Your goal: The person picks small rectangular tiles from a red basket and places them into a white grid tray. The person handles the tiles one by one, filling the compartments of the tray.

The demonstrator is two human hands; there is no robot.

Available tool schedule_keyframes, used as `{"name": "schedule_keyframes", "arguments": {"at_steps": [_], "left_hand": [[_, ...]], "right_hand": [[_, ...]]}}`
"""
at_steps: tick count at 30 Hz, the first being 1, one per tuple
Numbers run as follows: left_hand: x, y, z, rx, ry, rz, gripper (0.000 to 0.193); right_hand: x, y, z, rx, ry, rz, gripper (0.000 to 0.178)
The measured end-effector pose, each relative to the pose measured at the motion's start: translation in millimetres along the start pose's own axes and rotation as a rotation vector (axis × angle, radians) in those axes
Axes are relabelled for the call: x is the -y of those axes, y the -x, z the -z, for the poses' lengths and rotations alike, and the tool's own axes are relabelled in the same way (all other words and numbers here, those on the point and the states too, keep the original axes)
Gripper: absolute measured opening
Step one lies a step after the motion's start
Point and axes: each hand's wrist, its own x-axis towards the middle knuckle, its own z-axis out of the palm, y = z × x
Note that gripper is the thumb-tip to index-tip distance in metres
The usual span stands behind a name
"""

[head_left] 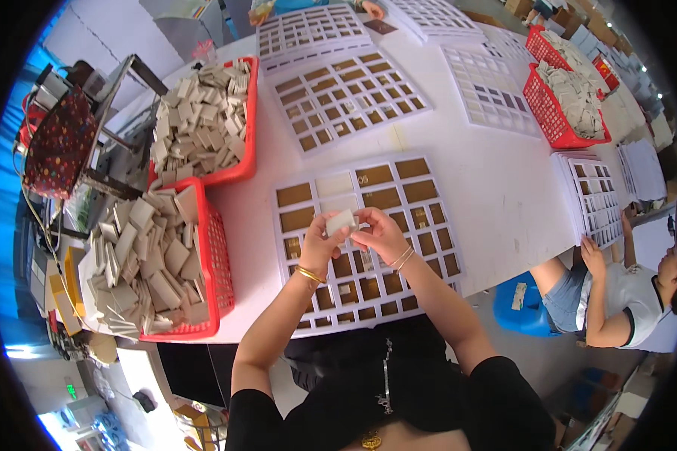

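Note:
Between my two hands is a small off-white rectangular piece (pixel 341 220), held above a tray. My left hand (pixel 320 244) is closed on it, the thumb along its near side. The fingers of my right hand (pixel 382 237) are pinched at its right end. Beneath them lies a white gridded tray (pixel 280 259) with brown-bottomed compartments. One compartment in its far row has a white filling (pixel 333 184). Small pale bits sit in some other compartments. My hands and forearms hide part of the tray's middle.
Red baskets of pale flat pieces stand at my left, a nearer one (pixel 220 263) and a farther one (pixel 252 120). More gridded trays (pixel 353 101) lie beyond mine. Red baskets (pixel 545 113) stand far right. Another person (pixel 613 301) holds a tray stack at right; someone's hand (pixel 372 10) shows at the far edge.

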Motion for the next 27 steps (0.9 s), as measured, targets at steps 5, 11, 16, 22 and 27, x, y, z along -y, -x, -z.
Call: {"name": "schedule_keyframes", "arguments": {"at_steps": [5,11,16,22,27], "left_hand": [[18,17,21,-0.173,0.201,-0.081,0.022],[50,54,57,-0.102,-0.456,-0.31,0.024],[38,65,40,0.017,-0.867,-0.263,0.02],[47,34,32,-0.045,-0.979,-0.449,0.018],[50,25,25,-0.034,-1.045,-0.464,0.011]], "right_hand": [[-2,23,13,-0.132,0.315,0.039,0.026],[3,53,23,0.007,0.788,0.057,0.021],[-5,59,19,0.01,0.842,0.164,0.015],[-14,28,25,0.046,0.901,0.08,0.015],[-17,25,19,0.124,1.147,0.121,0.018]]}}
